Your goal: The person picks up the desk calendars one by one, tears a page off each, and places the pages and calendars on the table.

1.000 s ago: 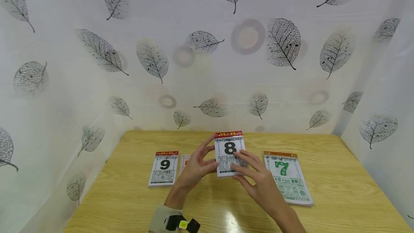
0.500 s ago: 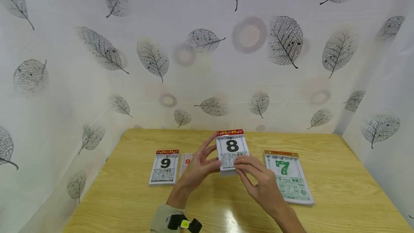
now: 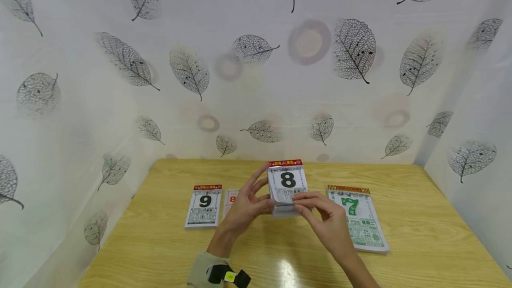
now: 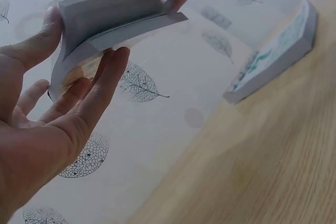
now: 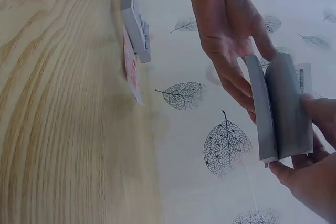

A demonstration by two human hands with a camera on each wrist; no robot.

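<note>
Above the wooden table I hold a small tear-off calendar pad showing a black 8, red strip on top. My left hand grips the pad's left edge, thumb in front and fingers behind. My right hand pinches the lower edge of the front pages and bends them up. In the left wrist view the pad fans open between the fingers of both hands. The right wrist view shows the split pad edge-on, with my left hand behind it.
A pad showing 9 lies flat at the left, with a loose sheet bearing a red 8 beside it. A larger pad with a green 7 lies at the right. Leaf-patterned cloth walls close in three sides.
My right fingers went from lying flat on the pad's face to pinching its lower pages, which now curl upward. The pad rose slightly; my left hand kept its hold.
</note>
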